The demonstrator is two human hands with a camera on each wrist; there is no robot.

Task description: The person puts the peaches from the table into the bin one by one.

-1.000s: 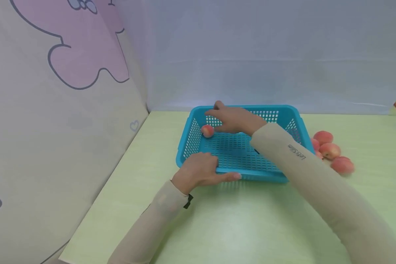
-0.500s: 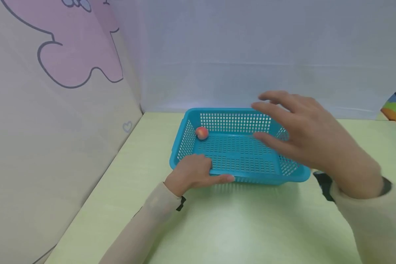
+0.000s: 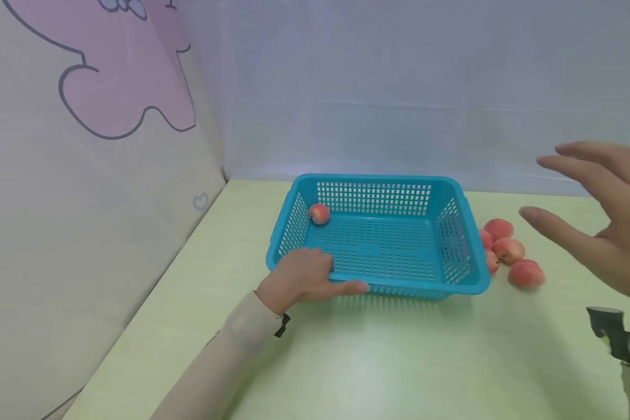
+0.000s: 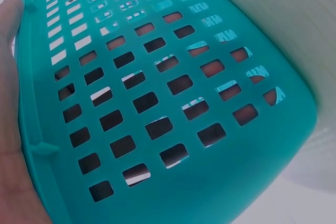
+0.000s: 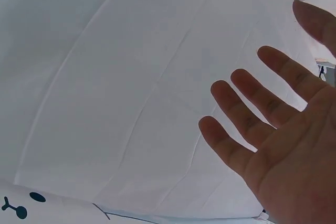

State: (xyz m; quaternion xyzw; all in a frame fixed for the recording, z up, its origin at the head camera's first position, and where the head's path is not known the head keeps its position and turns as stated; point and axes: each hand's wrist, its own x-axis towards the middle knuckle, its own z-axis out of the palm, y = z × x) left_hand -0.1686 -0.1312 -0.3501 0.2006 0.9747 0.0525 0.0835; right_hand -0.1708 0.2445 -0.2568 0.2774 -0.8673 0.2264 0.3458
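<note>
The blue plastic basket (image 3: 373,284) with slotted walls stands on the table. My left hand (image 3: 301,277) grips its near rim at the left, fingers over the edge and thumb along the outside; in the left wrist view the basket wall (image 4: 173,129) fills most of the picture beside the palm. One red-yellow peach (image 3: 319,214) lies inside, in the far left corner. Several more peaches (image 3: 526,273) are clustered on the table against the basket's right side. My right hand (image 3: 616,216) is raised to the right of them, fingers spread and holding nothing, as the right wrist view also shows.
The pale green table (image 3: 399,356) meets a white cloth-like back wall (image 3: 399,87) behind the basket. At the left rises a white wall (image 3: 42,233) with a pink cartoon figure (image 3: 131,76).
My right hand has left the basket and swung far to the right, past the peaches, bringing them fully into view. My left hand keeps its grip on the rim.
</note>
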